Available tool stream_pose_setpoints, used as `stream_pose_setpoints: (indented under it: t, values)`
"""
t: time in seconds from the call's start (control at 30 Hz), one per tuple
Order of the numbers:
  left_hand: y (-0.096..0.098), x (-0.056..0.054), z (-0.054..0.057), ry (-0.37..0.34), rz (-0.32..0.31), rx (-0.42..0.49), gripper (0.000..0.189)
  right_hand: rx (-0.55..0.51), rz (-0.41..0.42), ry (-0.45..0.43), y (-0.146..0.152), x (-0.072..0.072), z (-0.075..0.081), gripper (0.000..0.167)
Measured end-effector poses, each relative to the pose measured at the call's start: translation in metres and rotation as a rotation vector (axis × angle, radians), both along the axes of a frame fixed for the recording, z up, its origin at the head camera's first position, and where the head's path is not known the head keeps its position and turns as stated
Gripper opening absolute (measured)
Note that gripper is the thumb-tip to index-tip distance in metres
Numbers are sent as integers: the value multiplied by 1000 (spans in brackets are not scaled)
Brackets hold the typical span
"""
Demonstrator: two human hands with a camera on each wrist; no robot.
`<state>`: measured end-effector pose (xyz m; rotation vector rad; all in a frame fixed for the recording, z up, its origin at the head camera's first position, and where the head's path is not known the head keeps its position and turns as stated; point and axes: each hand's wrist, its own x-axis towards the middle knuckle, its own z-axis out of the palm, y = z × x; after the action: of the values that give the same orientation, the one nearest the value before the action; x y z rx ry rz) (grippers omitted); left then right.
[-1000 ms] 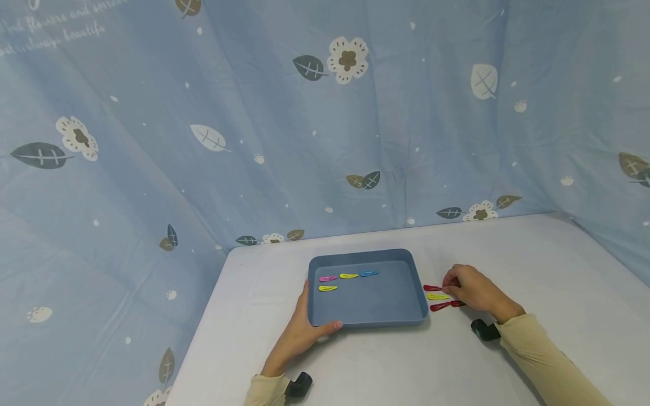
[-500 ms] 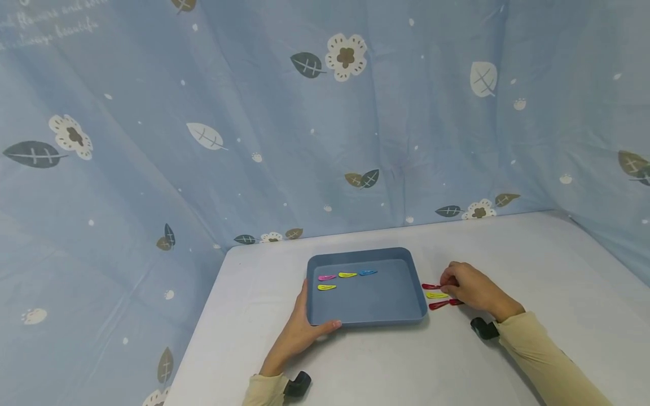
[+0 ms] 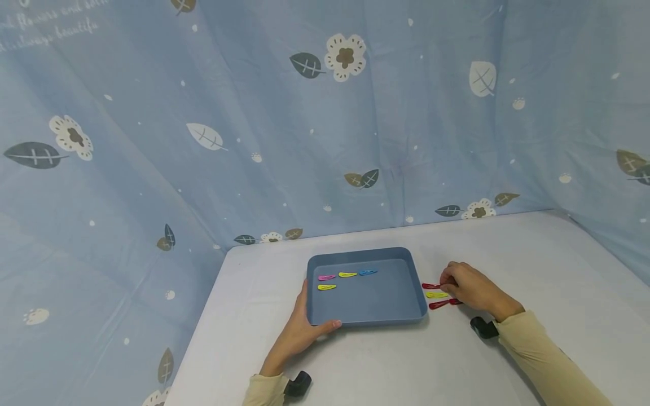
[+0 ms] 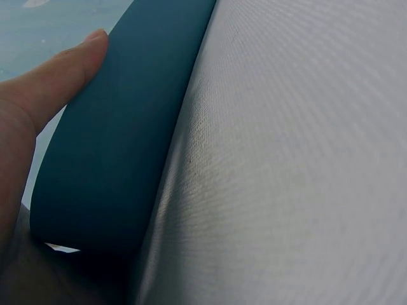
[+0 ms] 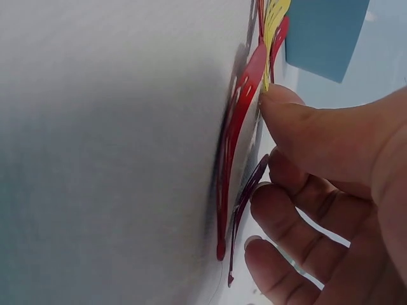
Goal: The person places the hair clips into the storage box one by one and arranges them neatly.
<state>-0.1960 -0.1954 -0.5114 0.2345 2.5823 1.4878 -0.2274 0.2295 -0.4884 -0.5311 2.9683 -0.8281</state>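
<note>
My left hand holds the near left corner of a blue-grey tray, its thumb along the front wall and fingers along the left side. Inside lie a pink snap hair clip, two yellow hair clips and a blue hair clip. Right of the tray, my right hand hovers low over more clips: a yellow one and several red ones. In the right wrist view, its thumb and index tips stand apart; fingertips seem to touch a dark clip beside a red clip.
A white cloth covers the table. Behind it hangs a blue curtain printed with leaves and flowers. Each wrist carries a black camera mount, one at the left and another at the right.
The head view has shifted slightly. Both hands, the tray and the clips stay in the same places.
</note>
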Motion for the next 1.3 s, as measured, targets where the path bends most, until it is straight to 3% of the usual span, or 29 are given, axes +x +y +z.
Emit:
stream_pose_setpoints:
  t: [0.63,1.3]
  values:
    - [0,1,0,7,-5,-9,134,36,-2,46,-1,1,5,9]
    - [0,0,0,8,-7,-4,133,73,-21,145,1,4,24,8]
